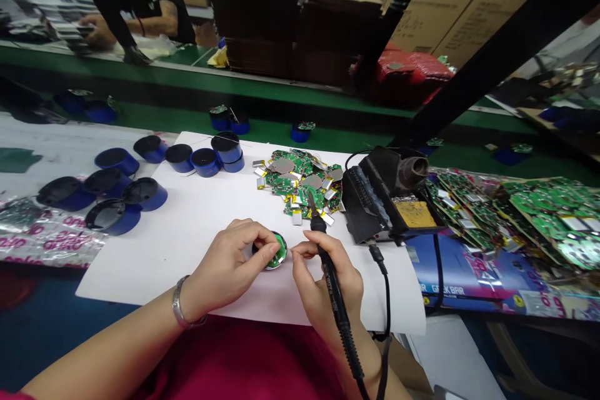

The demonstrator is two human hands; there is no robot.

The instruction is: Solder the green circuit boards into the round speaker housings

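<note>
Right hand: pen grip, soldering iron

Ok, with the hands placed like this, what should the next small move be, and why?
Probably tilt the soldering iron down toward the green board. The left hand pinches its round housing on the white sheet, board facing up, while the right hand holds the iron pen-style, its tip pointing away toward the pile of loose boards, clear of the work.

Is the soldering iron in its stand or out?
Out: the right hand grips the soldering iron, apart from its stand; the left hand pinches a round unit.
</note>
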